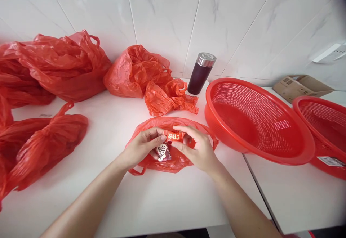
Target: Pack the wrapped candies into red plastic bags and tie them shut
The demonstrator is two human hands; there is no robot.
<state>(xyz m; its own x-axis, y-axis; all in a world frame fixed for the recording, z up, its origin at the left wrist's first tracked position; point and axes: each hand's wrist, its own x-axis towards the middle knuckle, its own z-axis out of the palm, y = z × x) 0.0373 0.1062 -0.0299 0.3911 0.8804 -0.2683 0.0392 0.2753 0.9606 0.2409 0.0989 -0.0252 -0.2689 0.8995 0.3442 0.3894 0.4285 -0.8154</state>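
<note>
Between my two hands is a small red packet (174, 136) with gold characters. My left hand (143, 146) pinches its left end between thumb and fingers. At its right end, the thumb and index finger of my right hand (199, 148) close on the packet. Just below, near my left fingertips, is a dark packet (165, 152) with white characters and the word SUGAR; whether my left fingers also grip it I cannot tell. Both hands are over an opened red plastic bag (178, 164) spread on the white table (162, 202).
Crumpled red bags (137, 70) stand along the wall and at the left (54, 133). A dark tumbler (200, 74) with a silver lid is behind. On the right are a large red plastic colander (251, 122), a second colander (329, 122) and a cardboard box (297, 86). A seam divides the tabletop.
</note>
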